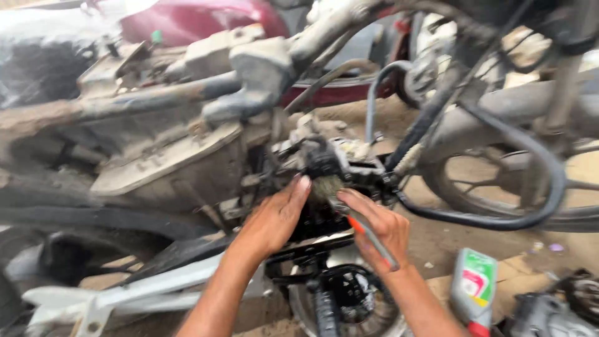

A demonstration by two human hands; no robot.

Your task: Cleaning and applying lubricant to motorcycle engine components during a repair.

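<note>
A dusty, stripped motorcycle frame (pixel 156 100) fills the view, with its grimy engine area (pixel 337 162) in the middle. My left hand (pixel 274 218) reaches up, fingers together, fingertips against the dirty metal beside the brush head. My right hand (pixel 380 228) grips a small brush with an orange-and-grey handle (pixel 371 237); its bristles (pixel 327 185) press against the engine part. The frame is blurred by motion.
A black hose (pixel 530 162) loops at the right in front of a spoked wheel (pixel 493 187). A grey oil bottle with a green and red label (pixel 474 284) stands at the lower right. Black engine parts (pixel 349 293) lie below my hands. A maroon tank (pixel 199 19) sits behind.
</note>
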